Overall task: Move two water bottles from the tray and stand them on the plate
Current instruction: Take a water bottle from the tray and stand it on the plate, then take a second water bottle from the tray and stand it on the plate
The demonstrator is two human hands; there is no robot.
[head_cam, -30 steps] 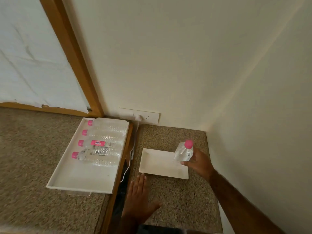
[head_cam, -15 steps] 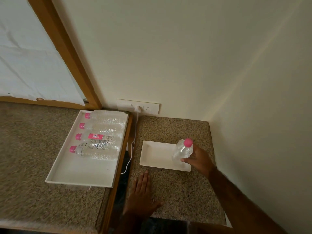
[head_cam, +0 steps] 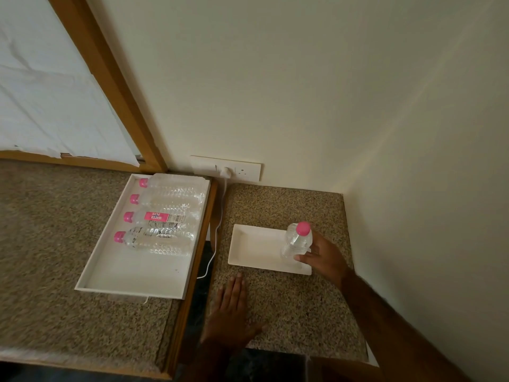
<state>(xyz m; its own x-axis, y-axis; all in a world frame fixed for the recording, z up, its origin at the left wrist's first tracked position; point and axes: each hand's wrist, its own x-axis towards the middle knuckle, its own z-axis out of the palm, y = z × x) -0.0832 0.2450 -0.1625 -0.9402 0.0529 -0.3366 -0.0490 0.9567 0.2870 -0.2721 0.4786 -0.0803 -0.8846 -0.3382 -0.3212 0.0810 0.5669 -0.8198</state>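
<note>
Right hand (head_cam: 323,256), closed around bottle (head_cam: 297,242), stands it on plate (head_cam: 253,248); next, release and fetch 1 of 4 from tray (head_cam: 132,274); left hand (head_cam: 230,312) flat.

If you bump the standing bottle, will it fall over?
Probably. The upright bottle is tall and narrow, standing at the plate's right end. The right hand grips it low, which should steady it. Tipped over, its round body would likely roll.
</note>
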